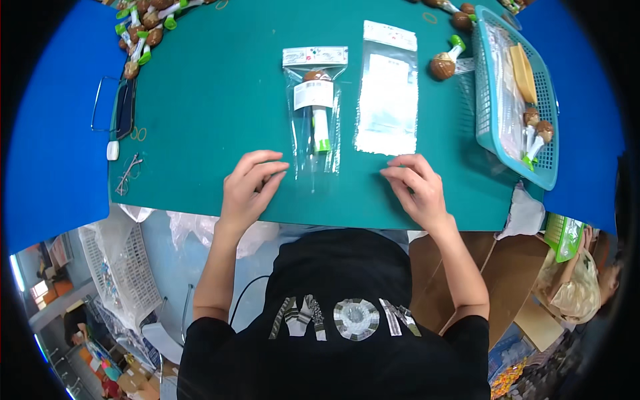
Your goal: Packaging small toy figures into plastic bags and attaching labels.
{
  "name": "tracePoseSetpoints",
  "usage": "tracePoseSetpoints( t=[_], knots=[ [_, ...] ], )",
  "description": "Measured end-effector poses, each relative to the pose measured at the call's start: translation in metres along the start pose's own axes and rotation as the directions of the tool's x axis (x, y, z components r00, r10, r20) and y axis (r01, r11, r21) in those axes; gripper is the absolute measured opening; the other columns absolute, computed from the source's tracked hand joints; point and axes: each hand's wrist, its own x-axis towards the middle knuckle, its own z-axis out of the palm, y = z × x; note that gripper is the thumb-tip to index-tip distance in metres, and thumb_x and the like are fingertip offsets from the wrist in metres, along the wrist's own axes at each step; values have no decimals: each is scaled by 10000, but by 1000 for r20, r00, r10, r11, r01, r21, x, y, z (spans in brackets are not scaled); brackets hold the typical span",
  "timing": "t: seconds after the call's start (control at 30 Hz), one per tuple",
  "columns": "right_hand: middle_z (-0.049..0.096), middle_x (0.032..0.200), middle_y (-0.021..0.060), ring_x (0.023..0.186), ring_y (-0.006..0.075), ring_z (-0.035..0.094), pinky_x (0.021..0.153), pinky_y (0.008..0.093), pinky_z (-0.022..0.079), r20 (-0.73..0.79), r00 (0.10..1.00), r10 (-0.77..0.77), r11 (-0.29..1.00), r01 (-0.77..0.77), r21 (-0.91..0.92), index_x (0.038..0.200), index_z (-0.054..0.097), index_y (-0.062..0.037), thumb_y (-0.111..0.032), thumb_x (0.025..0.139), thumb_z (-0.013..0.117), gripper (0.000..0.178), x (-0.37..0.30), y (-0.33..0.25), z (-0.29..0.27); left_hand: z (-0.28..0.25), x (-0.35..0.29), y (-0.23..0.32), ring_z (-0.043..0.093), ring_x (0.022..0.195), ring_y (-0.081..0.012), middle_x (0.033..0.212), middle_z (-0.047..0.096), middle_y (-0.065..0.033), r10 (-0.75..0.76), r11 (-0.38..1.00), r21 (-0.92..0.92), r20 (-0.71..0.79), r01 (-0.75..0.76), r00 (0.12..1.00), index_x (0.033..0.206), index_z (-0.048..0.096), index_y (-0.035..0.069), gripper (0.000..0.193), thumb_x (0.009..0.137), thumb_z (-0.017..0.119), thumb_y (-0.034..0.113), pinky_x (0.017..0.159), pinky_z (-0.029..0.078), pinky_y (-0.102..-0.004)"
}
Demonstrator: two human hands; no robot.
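Note:
A clear plastic bag (305, 150) with a printed header lies upright on the green table, its lower end toward me. Inside it is a toy (321, 127) with a round brown head, a white stem and a green end; a white label covers part of it. My left hand (252, 185) hovers just left of the bag's lower end, fingers loosely bent and apart, holding nothing. To the right lies a flat stack of clear header bags (389, 93). Just below its lower edge is my right hand (417, 187), fingers half bent, thumb apart, with nothing in it.
A blue-green basket (485, 120) at the right holds bags, a tan curved piece (523, 73) and a few toys. Another toy (445, 63) lies beside it. More toys (141, 30) are piled far left. A phone (125, 107), glasses (128, 175) and rubber bands rest near the left edge.

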Motion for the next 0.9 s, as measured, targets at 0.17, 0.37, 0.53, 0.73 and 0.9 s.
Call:
tracePoseSetpoints(
  t=[0.17,0.37,0.53,0.73,0.9],
  knots=[
    [550,866,57,573,140,509,474,247,429,127,966,-224,971,232,-51,901,647,-131,57,633,641,327,27,-12,20,-2,-2,-8,551,590,-108,967,583,-43,256,956,123,81,-265,963,864,654,89,235,679,682,-53,500,449,-234],
    [538,879,41,562,134,480,473,248,413,175,921,-348,930,363,-62,891,667,-185,-1,612,670,335,41,-7,46,-1,6,-15,549,596,-100,958,580,-54,341,927,83,223,-366,913,858,665,89,276,637,699,-72,501,440,-219],
    [540,918,65,593,120,491,524,228,412,73,996,-60,956,37,289,821,680,-75,36,624,722,230,36,-10,39,-3,3,-22,570,611,-116,988,586,-89,311,948,-107,132,-299,941,816,657,58,237,635,696,-90,520,458,-233],
    [614,991,187,724,151,603,612,247,493,-72,997,13,867,24,497,767,625,13,51,656,720,151,53,-22,34,9,10,-11,618,637,-190,999,601,-191,267,840,-457,-117,-291,957,797,563,5,135,742,634,-96,542,521,-287],
    [629,917,208,841,250,642,687,323,548,-71,996,59,714,8,700,785,606,31,42,716,687,106,58,-19,37,9,21,-6,658,714,-255,917,624,-224,203,667,-671,-255,-324,945,856,562,-13,112,775,618,-68,599,566,-325]
  ],
)
